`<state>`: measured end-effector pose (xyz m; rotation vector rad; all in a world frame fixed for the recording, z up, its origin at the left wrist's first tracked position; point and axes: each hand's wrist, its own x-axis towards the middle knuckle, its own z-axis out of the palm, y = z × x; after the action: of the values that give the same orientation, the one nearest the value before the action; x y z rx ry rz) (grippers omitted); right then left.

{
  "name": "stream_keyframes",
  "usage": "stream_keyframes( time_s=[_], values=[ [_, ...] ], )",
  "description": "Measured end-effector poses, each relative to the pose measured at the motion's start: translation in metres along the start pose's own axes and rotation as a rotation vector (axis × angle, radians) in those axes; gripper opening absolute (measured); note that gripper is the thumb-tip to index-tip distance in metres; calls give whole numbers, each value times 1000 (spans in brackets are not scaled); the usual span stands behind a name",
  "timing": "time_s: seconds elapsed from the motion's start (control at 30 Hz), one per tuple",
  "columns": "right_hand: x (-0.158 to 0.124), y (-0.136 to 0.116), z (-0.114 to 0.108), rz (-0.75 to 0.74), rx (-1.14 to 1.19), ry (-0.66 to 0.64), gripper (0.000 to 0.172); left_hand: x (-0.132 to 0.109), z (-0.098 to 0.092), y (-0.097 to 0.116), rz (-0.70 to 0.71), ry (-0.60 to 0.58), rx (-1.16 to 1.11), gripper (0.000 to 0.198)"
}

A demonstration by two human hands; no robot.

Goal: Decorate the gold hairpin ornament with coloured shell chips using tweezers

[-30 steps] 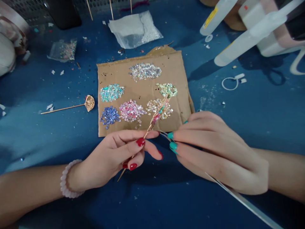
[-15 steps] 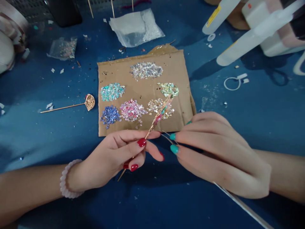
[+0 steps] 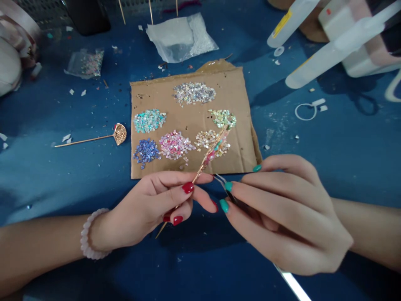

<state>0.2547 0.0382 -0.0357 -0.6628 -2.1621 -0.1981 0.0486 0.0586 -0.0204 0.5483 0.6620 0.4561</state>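
Note:
Between the thumb and fingers of my left hand (image 3: pixel 153 207) is a gold hairpin (image 3: pixel 205 163), tilted, its head seen nearly edge-on with pink and teal chips on it. My right hand (image 3: pixel 288 213) grips tweezers (image 3: pixel 294 284); their thin tips lie close to my left index fingertip, and the fingers hide their middle. Whether the tips hold a chip is too small to tell. Behind the hairpin lies a cardboard sheet (image 3: pixel 188 119) with piles of blue chips (image 3: pixel 146 150), pink chips (image 3: pixel 175 144), turquoise chips (image 3: pixel 149 120), green chips (image 3: pixel 224 118), cream chips (image 3: pixel 205 139) and silvery chips (image 3: pixel 194 93).
Left of the cardboard lies another gold hairpin (image 3: pixel 94 139) with a fan-shaped head. Clear bags of white bits (image 3: pixel 183 37) and mixed chips (image 3: pixel 86 62) lie behind. White bottles (image 3: pixel 332 50) and a white ring (image 3: pixel 305 111) are at the right.
My right hand has turned and its fingers have shifted on the tweezers, whose rear end swung leftward. The left hand and hairpin stay nearly in place; the whole view has shifted slightly.

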Motion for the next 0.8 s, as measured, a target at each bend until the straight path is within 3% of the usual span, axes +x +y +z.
stream_keyframes(
  time_s=[0.57, 0.8],
  values=[
    [0, -6, -3, 80, 49, -19, 17, -2, -2, -5, 20, -53, 67, 23],
    [-8, -5, 0, -45, 14, -10, 7, -3, 1, -5, 22, -53, 63, 21]
  ],
)
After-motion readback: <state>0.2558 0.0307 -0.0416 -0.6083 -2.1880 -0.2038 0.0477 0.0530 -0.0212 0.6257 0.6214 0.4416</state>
